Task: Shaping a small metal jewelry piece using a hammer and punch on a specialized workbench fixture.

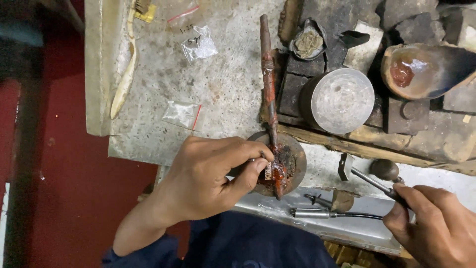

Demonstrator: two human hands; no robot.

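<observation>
stone workbench (pixel 223 79), gritty, seen from above. round metal block (pixel 338 100) well behind. left hand (pixel 208 181) pinches thin tool against small metal piece (pixel 269 171) set in red wax on stick (pixel 269 94), front edge. right hand (pixel 439 223) grips small hammer (pixel 369 177), head down beside. judgement: setting or chasing step; next calls for light, aimed taps.

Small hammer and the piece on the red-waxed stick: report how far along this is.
Done: a small pale piece sits bedded in red wax on the stick. In hand: left hand pinches a thin tool against it; right hand grips the small hammer, off the tool. Left: striking; progress unreadable.
</observation>
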